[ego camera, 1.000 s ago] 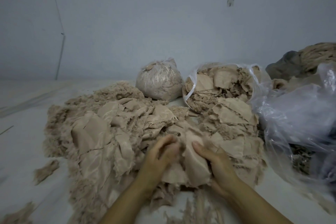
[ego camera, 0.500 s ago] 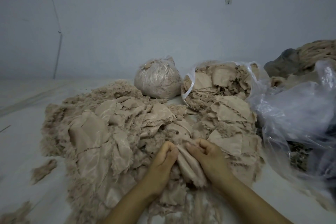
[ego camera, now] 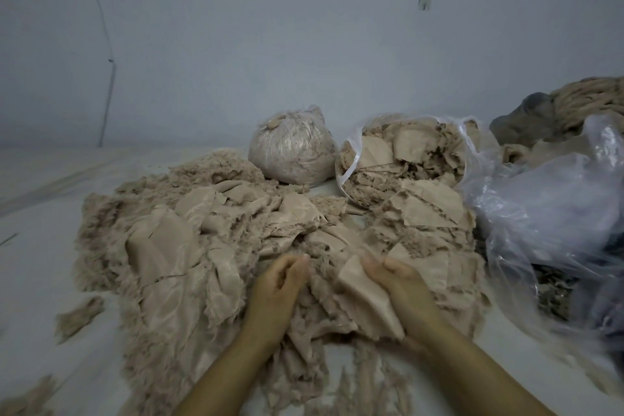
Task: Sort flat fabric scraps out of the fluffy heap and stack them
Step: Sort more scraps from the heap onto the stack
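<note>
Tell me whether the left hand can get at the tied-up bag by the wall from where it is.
Probably yes, with a long stretch: the left hand holds no scrap, and only the low fluffy heap lies between it and the tied bag.

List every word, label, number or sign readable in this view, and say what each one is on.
None can be read.
The small mark on the wall: too small and blurred to tell whether it carries text.
The tied plastic bag, the open plastic bag of scraps and the loose clear plastic show no print.
The fabric scrap in the right hand is plain.
</note>
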